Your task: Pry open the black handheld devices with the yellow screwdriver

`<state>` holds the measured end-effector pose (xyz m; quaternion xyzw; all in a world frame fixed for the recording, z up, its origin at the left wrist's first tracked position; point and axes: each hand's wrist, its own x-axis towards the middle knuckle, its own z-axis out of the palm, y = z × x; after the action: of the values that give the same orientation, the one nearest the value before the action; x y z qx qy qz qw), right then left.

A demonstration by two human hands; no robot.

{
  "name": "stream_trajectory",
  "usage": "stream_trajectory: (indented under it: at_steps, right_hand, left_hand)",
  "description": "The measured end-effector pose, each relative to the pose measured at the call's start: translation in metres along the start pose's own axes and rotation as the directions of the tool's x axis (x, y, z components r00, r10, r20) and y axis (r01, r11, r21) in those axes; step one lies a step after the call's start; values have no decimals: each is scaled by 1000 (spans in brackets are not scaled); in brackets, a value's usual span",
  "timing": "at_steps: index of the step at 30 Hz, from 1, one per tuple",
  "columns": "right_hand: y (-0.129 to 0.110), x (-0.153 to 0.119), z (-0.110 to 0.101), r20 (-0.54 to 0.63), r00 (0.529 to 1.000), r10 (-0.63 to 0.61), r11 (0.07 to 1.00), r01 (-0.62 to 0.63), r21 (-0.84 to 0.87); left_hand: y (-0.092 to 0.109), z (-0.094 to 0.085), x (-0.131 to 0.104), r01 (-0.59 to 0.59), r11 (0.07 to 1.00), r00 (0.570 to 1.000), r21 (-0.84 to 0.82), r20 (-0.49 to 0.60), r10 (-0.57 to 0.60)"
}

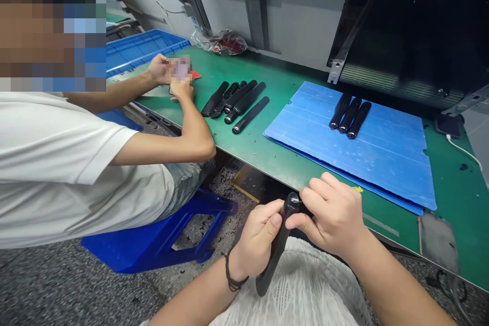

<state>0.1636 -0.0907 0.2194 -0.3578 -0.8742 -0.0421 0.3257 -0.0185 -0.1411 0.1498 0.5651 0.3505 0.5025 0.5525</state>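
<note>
Beside a green tabletop (244, 150) over a speckled floor (95, 290), the left hand's grip (256, 239) encloses a black handle (277, 252) above the lap (305, 285), while the right hand's grip (336, 211), at its top, I cannot tell.

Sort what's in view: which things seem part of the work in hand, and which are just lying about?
Likely in the work:
Black piece in the left hand, right hand at its upper end
Three similar pieces on the blue sheet
More pieces on the green table

Probably just lying about:
Plastic bag
Dark device, far right
</note>
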Motion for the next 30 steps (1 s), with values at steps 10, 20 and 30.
stream_trajectory:
  at_steps: [10,20,30]
  right_hand:
    - [-8,-14,17,-135,991,-3,991,-15,-129]
    - [-23,-33,29,10,1000,3,999,-2,-37]
    - [-29,-44,30,50,998,40,999,-41,12]
  left_hand:
    - [2,8,2,42,998,997,-39,-60,-45]
    - [9,8,15,97,991,972,-91,-205,-114]
    - [8,15,25,118,973,941,-199,-290,-174]
